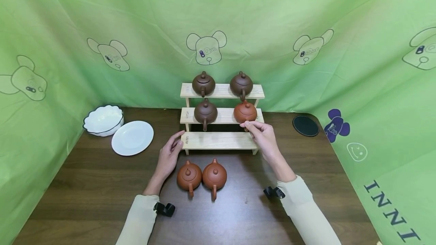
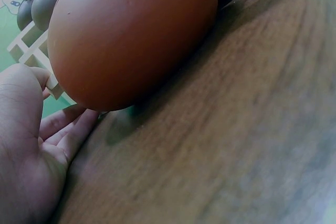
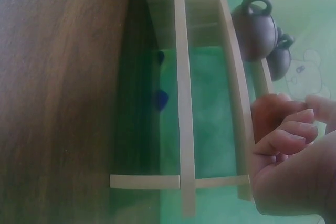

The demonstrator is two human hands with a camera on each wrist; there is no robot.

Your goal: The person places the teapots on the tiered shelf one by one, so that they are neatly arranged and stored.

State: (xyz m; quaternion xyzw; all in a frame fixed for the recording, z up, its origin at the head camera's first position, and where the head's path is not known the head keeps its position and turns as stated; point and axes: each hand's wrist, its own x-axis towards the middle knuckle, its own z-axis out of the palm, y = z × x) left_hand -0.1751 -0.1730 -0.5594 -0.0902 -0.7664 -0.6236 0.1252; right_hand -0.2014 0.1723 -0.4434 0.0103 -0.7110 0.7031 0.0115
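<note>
On the middle tier of a three-step wooden rack (image 1: 218, 141) sits a reddish clay teapot (image 1: 245, 112). My right hand (image 1: 265, 138) pinches its handle, which faces me and is mostly hidden by the fingers. My left hand (image 1: 168, 158) touches the left end of the bottom tier with relaxed fingers. Beside that hand, two more reddish teapots, the left one (image 1: 189, 176) and the right one (image 1: 215, 175), stand on the table with handles toward me. In the left wrist view, one reddish teapot (image 2: 131, 35) fills much of the frame.
Dark brown teapots stand on the rack: two on top, left (image 1: 203, 84) and right (image 1: 241, 83), and one (image 1: 206, 112) on the middle tier. A scalloped white bowl (image 1: 103, 120) and white plate (image 1: 133, 138) lie left. A black round pad (image 1: 305, 126) lies right.
</note>
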